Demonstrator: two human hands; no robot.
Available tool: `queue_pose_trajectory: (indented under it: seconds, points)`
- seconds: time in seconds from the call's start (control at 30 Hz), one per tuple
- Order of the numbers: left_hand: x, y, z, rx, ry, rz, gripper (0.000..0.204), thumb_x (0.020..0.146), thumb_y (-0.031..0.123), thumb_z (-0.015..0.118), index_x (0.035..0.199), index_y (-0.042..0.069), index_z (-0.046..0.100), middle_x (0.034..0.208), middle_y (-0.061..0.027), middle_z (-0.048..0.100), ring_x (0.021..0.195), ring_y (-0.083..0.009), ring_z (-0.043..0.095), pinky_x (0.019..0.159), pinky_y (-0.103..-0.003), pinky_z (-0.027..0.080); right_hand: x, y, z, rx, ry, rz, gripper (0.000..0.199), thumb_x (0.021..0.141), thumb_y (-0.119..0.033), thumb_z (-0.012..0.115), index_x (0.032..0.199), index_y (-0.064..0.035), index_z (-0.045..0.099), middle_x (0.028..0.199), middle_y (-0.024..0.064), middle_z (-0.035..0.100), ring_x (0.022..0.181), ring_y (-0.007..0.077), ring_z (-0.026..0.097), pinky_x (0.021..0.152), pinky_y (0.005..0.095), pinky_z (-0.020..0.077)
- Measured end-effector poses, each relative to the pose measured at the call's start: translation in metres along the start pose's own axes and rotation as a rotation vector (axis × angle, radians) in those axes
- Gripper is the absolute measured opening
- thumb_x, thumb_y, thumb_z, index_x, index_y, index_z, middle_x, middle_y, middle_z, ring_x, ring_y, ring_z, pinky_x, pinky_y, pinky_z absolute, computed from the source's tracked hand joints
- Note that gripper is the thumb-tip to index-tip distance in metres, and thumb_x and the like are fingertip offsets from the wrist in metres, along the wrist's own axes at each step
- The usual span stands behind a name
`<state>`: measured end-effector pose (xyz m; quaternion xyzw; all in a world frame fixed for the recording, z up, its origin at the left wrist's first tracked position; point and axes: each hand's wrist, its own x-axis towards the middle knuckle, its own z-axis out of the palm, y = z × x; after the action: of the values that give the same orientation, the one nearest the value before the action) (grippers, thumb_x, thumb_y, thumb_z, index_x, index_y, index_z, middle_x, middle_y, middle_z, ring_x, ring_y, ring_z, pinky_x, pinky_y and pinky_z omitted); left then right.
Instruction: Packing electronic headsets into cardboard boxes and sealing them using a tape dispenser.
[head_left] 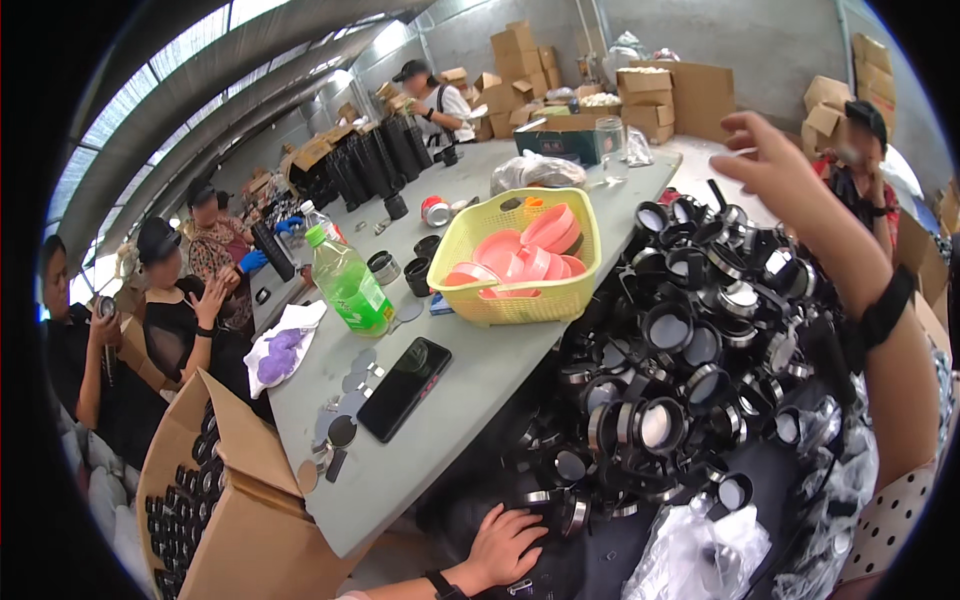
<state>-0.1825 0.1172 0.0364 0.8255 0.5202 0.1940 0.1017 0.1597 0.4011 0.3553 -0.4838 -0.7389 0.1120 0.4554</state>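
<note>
My left hand (505,547) lies flat with fingers spread on a dark cloth, at the near edge of a big heap of black bottle lids (690,345). Many of the lids have silver rims, pale inner discs and loop handles. Above the far right of the heap, my right hand (765,160) is raised with its fingers apart and loosely curved. I see nothing held in either hand. A crumpled white plastic bag (695,555) lies to the right of my left hand, and clear plastic wrap (845,490) is bunched below my right forearm.
On the grey table (440,420) are a phone (405,388), a yellow basket (515,305) of pink parts, a green bottle (350,285) and loose discs. A cardboard box (240,500) of black parts stands at left. Several people are around the table; one sits at right.
</note>
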Motion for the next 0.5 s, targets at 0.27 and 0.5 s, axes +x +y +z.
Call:
queue_pose_trajectory:
  seconds: [0.27,0.5]
  points:
    - [0.007,0.004,0.008,-0.097,0.009,-0.048,0.035,0.077,0.027,0.064,0.107,0.009,0.067,0.117,-0.0128,0.06,0.115,-0.0323,0.051,0.108,-0.055,0.029,0.094,0.033,0.152,0.238,-0.03,0.198,0.057,0.086,-0.028,0.066,0.131,-0.0003,0.046,0.124,0.0219,0.056,0.109,0.0277,0.058,0.091,0.0376,0.0464]
    - [0.012,-0.003,-0.007,-0.162,0.007,-0.078,0.033,0.081,0.032,0.062,0.107,0.012,0.066,0.119,-0.0055,0.061,0.116,-0.0204,0.053,0.106,-0.047,0.031,0.161,0.073,0.241,0.108,-0.104,0.298,0.04,0.088,-0.018,0.059,0.125,-0.0036,0.057,0.117,0.0196,0.063,0.109,0.0284,0.06,0.093,0.0367,0.0451]
